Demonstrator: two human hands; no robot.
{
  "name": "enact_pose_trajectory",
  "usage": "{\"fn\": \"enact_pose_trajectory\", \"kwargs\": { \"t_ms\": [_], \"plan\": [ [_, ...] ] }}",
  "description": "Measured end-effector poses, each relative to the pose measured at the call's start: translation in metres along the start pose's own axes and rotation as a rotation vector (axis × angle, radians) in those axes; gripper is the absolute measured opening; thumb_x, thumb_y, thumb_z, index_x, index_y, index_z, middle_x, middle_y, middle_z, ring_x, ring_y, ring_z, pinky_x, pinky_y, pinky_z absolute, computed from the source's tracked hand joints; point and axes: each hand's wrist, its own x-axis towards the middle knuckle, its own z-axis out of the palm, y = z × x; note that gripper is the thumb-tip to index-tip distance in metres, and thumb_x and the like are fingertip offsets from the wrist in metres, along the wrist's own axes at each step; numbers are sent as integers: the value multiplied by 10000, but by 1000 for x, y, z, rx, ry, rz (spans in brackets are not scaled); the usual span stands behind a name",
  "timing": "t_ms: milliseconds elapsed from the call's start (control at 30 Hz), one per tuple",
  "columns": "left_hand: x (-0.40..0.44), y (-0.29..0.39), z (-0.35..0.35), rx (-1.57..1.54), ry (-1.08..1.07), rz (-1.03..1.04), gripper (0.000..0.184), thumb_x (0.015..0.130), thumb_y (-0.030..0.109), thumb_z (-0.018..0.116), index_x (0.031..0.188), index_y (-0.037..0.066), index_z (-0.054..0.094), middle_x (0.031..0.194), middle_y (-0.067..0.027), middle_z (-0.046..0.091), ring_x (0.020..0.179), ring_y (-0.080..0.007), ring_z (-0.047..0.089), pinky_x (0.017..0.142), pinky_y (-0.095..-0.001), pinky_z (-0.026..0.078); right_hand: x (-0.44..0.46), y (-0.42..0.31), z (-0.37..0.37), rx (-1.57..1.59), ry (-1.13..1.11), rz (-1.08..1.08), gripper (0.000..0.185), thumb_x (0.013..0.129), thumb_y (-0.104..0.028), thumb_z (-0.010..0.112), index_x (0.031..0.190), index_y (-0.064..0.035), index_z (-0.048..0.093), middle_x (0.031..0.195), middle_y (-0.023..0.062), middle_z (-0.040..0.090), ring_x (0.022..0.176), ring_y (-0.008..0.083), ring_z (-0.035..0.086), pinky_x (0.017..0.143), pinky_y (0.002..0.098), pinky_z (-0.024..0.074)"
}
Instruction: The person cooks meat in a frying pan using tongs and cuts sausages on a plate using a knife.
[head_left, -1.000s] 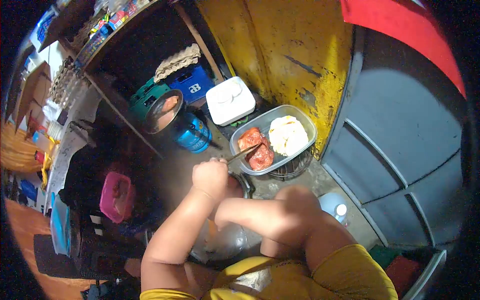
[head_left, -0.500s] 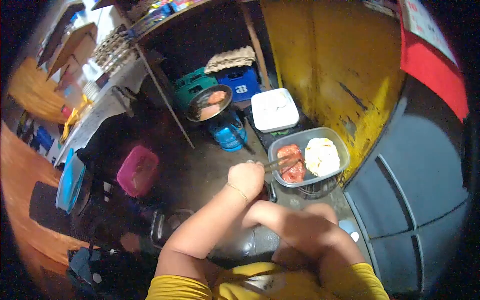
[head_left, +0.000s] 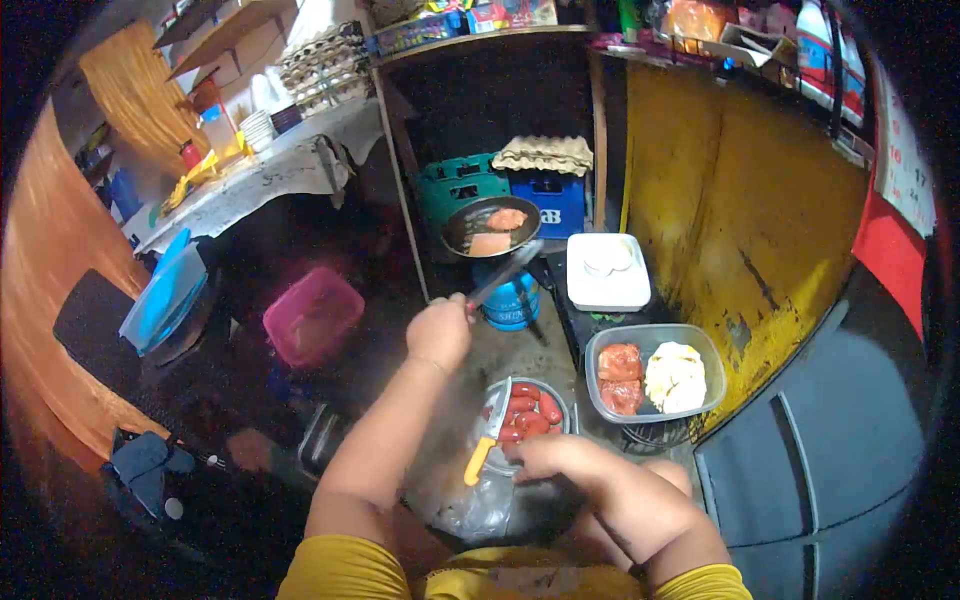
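In my left hand [head_left: 440,332] I hold a pair of tongs [head_left: 508,272], pointed toward the frying pan [head_left: 455,240]. Two pieces of raw-looking meat [head_left: 490,243] lie in that pan, which sits on a small blue gas stove [head_left: 512,305]. Down in front of me, my right hand [head_left: 545,458] is closed at the near right rim of a metal bowl [head_left: 568,400]. Red sausages [head_left: 528,408] fill the bowl. Across its left side rests a knife [head_left: 482,458] with a yellow handle.
At right, a clear plastic container [head_left: 712,400] holds red meat [head_left: 620,378] and a pale mass [head_left: 675,378]. Behind it stands a white tub [head_left: 608,300]. Drink crates [head_left: 550,205] with egg trays [head_left: 545,155] are at the back; a pink basin [head_left: 313,318] lies left.
My left hand and the tongs have moved from the meat container up and left toward the pan. The view has shifted, and the sausage bowl and knife now show.
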Motion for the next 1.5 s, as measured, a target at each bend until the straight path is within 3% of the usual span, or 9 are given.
{"fn": "enact_pose_trajectory", "kwargs": {
  "t_ms": [367, 467, 567, 833, 1067, 1133, 1233, 1333, 1500],
  "plan": [
    [111, -40, 13, 449, -38, -86, 270, 885, 141, 489, 963, 124, 747, 1011, -98, 713, 932, -281, 691, 759, -431, 521, 3, 0, -21, 62, -58, -55, 393, 860, -380, 637, 1126, -92, 611, 1095, 129, 660, 1032, 295, 627, 850, 408, 473],
    [124, -36, 11, 393, -50, -27, 245, 843, 126, 521, 938, 47, 732, 960, -157, 707, 883, -326, 700, 732, -442, 557, 34, 32, -9, -111, 23, -119, 411, 860, -367, 623, 1165, -91, 605, 1083, 119, 664, 1025, 274, 625, 885, 380, 456],
    [128, -26, 8, 411, -67, -11, 240, 844, 129, 518, 915, 60, 736, 985, -153, 706, 902, -315, 698, 742, -437, 556, 69, 58, 6, -65, -69, 53, 410, 860, -349, 598, 1164, -74, 610, 1070, 115, 667, 1018, 263, 621, 911, 354, 436],
    [132, -23, 17, 424, -84, -4, 259, 886, 140, 496, 967, 115, 741, 1026, -94, 704, 935, -277, 693, 748, -424, 540, 71, 62, 7, -54, -34, 92, 388, 854, -350, 573, 1107, -62, 635, 1012, 110, 674, 976, 261, 630, 894, 332, 444],
    [99, -46, 20, 169, 80, -173, 184, 898, 182, 528, 990, 94, 661, 1020, -151, 670, 926, -325, 683, 757, -469, 548, 69, 71, 0, 114, 37, -60, 344, 883, -338, 581, 1093, -71, 637, 1009, 115, 679, 994, 239, 636, 848, 347, 483],
    [77, -61, 19, -128, -22, -247, 292, 854, 295, 653, 1004, 45, 633, 999, -206, 666, 954, -379, 650, 809, -477, 515, 64, 67, -8, 34, -10, -118, 377, 900, -334, 589, 1175, -78, 622, 1090, 125, 669, 1027, 253, 631, 864, 353, 488],
    [40, -93, 31, -297, -22, -303, 316, 862, 286, 640, 1053, 36, 622, 1004, -216, 666, 978, -385, 635, 842, -487, 490, 59, 66, -9, 201, -30, -30, 474, 912, -286, 608, 1321, -56, 536, 1193, 144, 635, 1089, 270, 610, 904, 326, 471],
    [-9, -134, 39, -461, 27, -412, 322, 873, 273, 623, 1096, 42, 616, 1020, -219, 662, 994, -404, 621, 858, -494, 475, 59, 72, 2, 91, 147, -184, 401, 894, -370, 583, 1190, -102, 624, 1026, 131, 681, 973, 255, 654, 865, 351, 493],
    [-67, -223, 45, -457, 348, -640, 324, 880, 288, 617, 1119, 68, 617, 1020, -234, 659, 974, -424, 619, 838, -502, 480, 47, 60, 4, 133, 123, -35, 470, 867, -420, 635, 1211, -102, 609, 1159, 173, 646, 1087, 317, 611, 938, 388, 461]
  ]
}}
